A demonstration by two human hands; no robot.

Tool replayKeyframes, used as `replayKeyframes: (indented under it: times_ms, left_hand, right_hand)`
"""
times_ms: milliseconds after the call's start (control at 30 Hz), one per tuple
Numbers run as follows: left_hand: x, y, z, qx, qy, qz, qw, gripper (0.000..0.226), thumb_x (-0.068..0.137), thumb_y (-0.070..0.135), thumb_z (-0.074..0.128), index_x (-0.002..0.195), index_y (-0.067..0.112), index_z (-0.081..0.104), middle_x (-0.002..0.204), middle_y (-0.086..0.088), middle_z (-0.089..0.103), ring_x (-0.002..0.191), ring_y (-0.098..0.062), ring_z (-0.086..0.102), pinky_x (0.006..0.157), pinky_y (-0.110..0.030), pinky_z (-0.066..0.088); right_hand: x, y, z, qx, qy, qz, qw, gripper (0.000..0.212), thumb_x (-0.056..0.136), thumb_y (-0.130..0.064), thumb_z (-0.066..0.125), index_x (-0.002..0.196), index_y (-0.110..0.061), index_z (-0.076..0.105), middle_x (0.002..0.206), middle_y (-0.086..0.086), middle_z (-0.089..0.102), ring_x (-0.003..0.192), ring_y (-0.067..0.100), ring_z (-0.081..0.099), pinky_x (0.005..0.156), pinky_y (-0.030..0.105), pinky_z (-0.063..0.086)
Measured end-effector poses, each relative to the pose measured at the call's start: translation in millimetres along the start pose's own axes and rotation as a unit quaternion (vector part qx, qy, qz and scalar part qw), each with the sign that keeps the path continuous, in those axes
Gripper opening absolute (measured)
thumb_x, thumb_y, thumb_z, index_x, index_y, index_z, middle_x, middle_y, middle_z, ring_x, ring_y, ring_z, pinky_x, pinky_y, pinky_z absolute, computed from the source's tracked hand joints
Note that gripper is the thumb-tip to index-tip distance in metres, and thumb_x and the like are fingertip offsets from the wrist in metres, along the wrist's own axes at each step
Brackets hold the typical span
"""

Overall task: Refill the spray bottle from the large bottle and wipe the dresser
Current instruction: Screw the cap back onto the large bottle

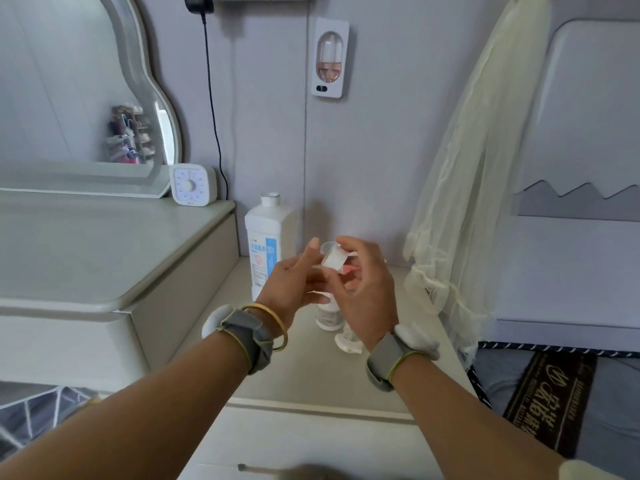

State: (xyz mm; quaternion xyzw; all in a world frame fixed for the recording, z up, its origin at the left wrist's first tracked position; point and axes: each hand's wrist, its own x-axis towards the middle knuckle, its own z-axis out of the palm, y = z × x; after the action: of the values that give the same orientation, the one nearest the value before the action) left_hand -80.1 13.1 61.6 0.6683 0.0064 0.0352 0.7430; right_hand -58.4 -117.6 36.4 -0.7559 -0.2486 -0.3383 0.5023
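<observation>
Both hands work over the small spray bottle (327, 315) on the low dresser top (301, 368), right hand (367, 289) pinching a light, likely slippery small white cap (333, 263), left hand (291, 285) half-open beside it; large bottle (270, 244) behind looks heavy, best gripped mid-body.

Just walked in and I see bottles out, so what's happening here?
A person stands at a low dresser, both hands raised over a small bottle standing on it. The right hand pinches a small white cap-like piece and the left hand meets it. The large bottle stands behind, its cap apparently off. A white part, possibly the spray head, lies beside the small bottle.
</observation>
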Motion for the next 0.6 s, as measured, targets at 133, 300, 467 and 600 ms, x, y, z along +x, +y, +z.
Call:
replayKeyframes:
  times_ms: [133, 300, 467, 600]
  left_hand:
    - [-1.2, 7.9, -10.0, 0.029, 0.038, 0.075, 0.996, 0.035, 0.086, 0.032, 0.069, 0.105, 0.004, 0.067, 0.089, -0.014, 0.073, 0.079, -0.022, 0.069, 0.068, -0.029, 0.056]
    - [3.5, 22.6, -19.9, 0.098, 0.108, 0.169, 0.975, 0.025, 0.085, 0.028, 0.070, 0.101, 0.010, 0.065, 0.083, -0.010, 0.072, 0.069, -0.015, 0.067, 0.068, -0.031, 0.057]
    - [41.8, 26.4, -54.3, 0.236, 0.280, 0.189, 0.911, 0.041, 0.083, 0.041, 0.069, 0.116, 0.022, 0.055, 0.104, 0.003, 0.062, 0.095, -0.015, 0.060, 0.089, -0.039, 0.051]
    - [71.4, 31.3, -73.0, 0.344, 0.294, 0.167, 0.876, 0.083, 0.069, 0.039, 0.081, 0.137, 0.013, 0.042, 0.131, -0.008, 0.049, 0.122, -0.027, 0.046, 0.105, -0.043, 0.039]
  right_hand:
    - [13.2, -9.2, 6.3, -0.083, -0.021, -0.019, 0.996, 0.043, 0.081, -0.024, 0.071, 0.122, -0.020, 0.058, 0.112, -0.005, 0.059, 0.102, 0.010, 0.056, 0.082, 0.025, 0.051]
    - [32.7, -18.8, 20.1, -0.099, -0.034, -0.004, 0.994, 0.039, 0.082, -0.029, 0.071, 0.119, -0.020, 0.063, 0.110, -0.004, 0.063, 0.102, 0.014, 0.057, 0.083, 0.029, 0.051]
    - [69.6, -20.1, 39.8, -0.087, -0.050, 0.041, 0.994, 0.043, 0.079, -0.029, 0.074, 0.120, -0.023, 0.063, 0.114, -0.004, 0.063, 0.105, 0.017, 0.056, 0.086, 0.025, 0.045]
    - [101.4, -18.8, 56.5, -0.072, -0.080, 0.076, 0.991, 0.041, 0.081, -0.026, 0.070, 0.121, -0.027, 0.062, 0.117, -0.003, 0.065, 0.107, 0.022, 0.059, 0.094, 0.038, 0.049]
